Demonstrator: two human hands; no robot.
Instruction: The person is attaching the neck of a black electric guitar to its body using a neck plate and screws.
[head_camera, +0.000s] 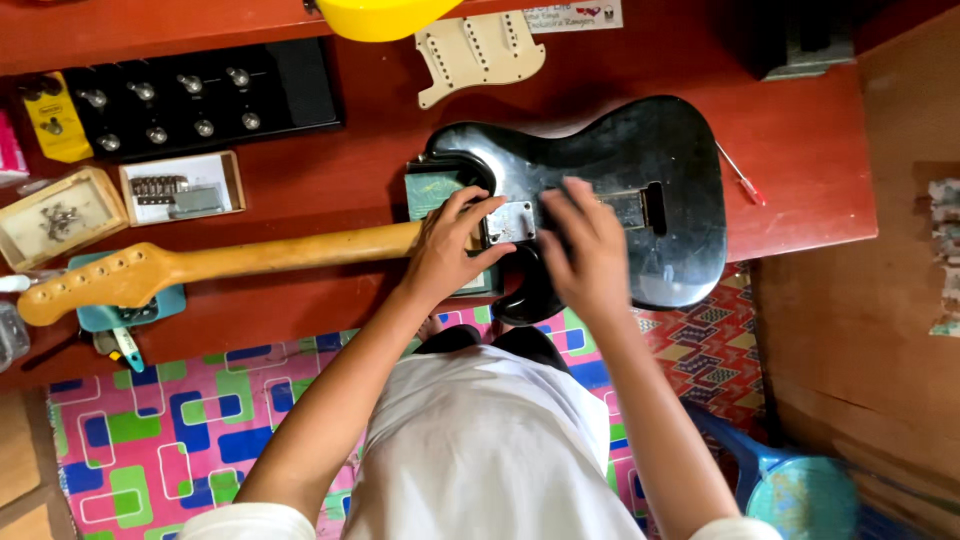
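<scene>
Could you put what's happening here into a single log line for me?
left hand: on neck joint, fingers touching metal neck plate | right hand: flat on black guitar body | guitar: face down on red table | screwdriver: beside body

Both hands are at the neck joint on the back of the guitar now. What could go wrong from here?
The neck overhangs the table edge toward the headstock; if the left hand lets go it may tip. The right hand pressing the black body could slide it. The screwdriver lies near the edge and might roll off.
</scene>
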